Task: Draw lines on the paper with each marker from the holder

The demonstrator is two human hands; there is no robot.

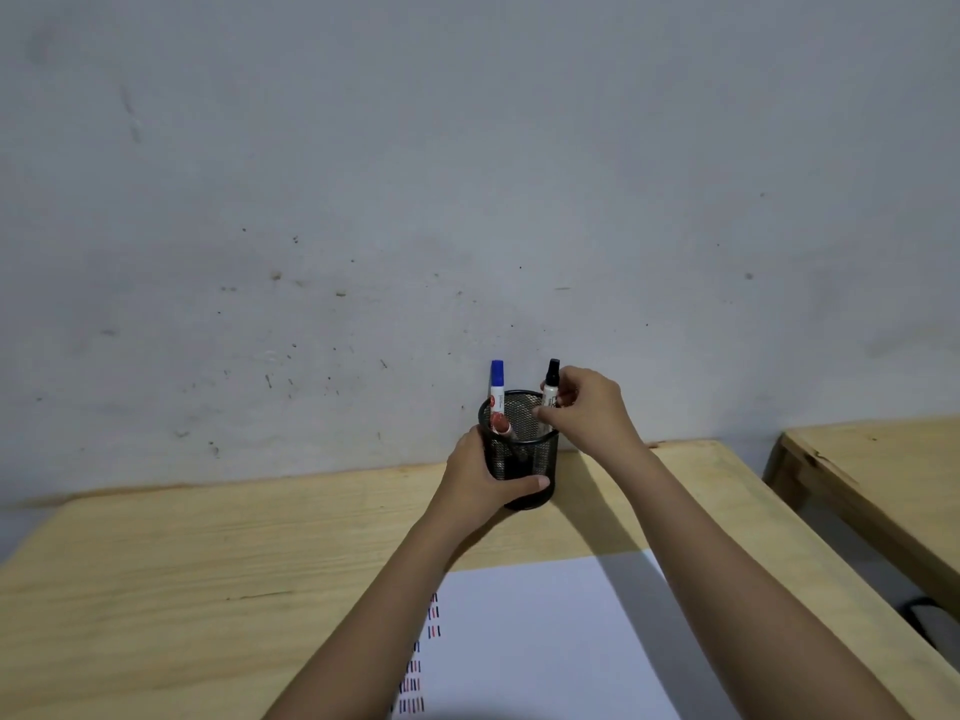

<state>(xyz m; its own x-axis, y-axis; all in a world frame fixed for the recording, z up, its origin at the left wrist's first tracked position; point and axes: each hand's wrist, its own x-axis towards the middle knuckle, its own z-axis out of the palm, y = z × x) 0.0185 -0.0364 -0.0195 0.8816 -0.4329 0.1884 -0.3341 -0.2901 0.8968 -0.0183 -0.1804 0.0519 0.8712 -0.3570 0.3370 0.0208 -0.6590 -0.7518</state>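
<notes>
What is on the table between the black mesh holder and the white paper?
In the head view, only bare wood of the table lies between the holder and the paper; the left forearm passes above that strip.

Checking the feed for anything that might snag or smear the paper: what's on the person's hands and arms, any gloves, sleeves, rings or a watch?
Nothing worn that shows. Both the left hand and the right hand are bare, with no gloves. No rings show on the fingers, and no watch or band on either wrist. Both forearms are bare down to the frame's bottom edge, so no sleeve is in view. Nails look short and unpainted.
</notes>
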